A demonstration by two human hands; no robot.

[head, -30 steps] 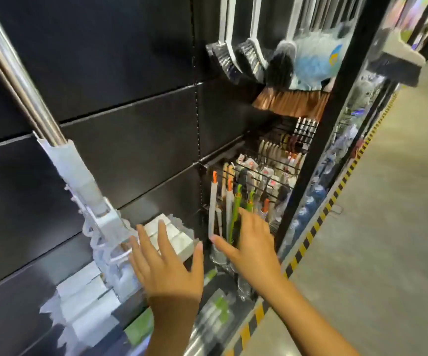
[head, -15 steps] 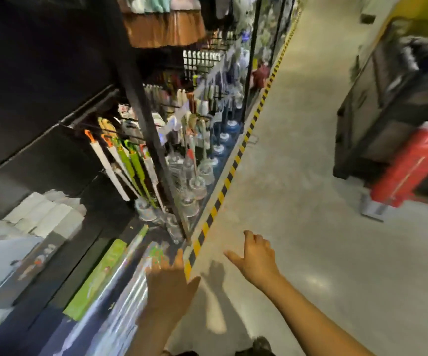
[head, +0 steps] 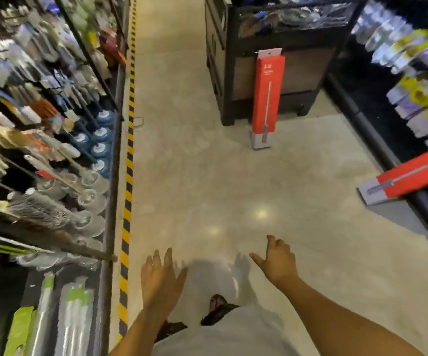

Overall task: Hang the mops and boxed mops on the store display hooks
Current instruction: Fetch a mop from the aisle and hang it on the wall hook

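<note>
A tall red boxed mop (head: pixel 268 96) stands upright on the floor, leaning against a black cart (head: pixel 223 60) across the aisle. A second red boxed mop (head: pixel 410 176) lies tilted at the right, against the foot of the right shelving. My left hand (head: pixel 160 281) hovers low over the floor with its fingers spread and holds nothing. My right hand (head: pixel 277 260) is also empty, thumb out and fingers loosely bent, well short of both boxes. The view is motion-blurred.
The left display rack (head: pixel 110 160) holds brushes, plungers and wrapped mops. A yellow-black floor stripe (head: pixel 128 191) runs along its base. Shelves of packaged goods (head: pixel 418 80) line the right side. Bare concrete floor (head: pixel 207 188) lies between me and the cart.
The view has swung right, away from the hung white mop and the black wall panel, to the aisle. Both hands left the mop head and now hang empty over the floor.
</note>
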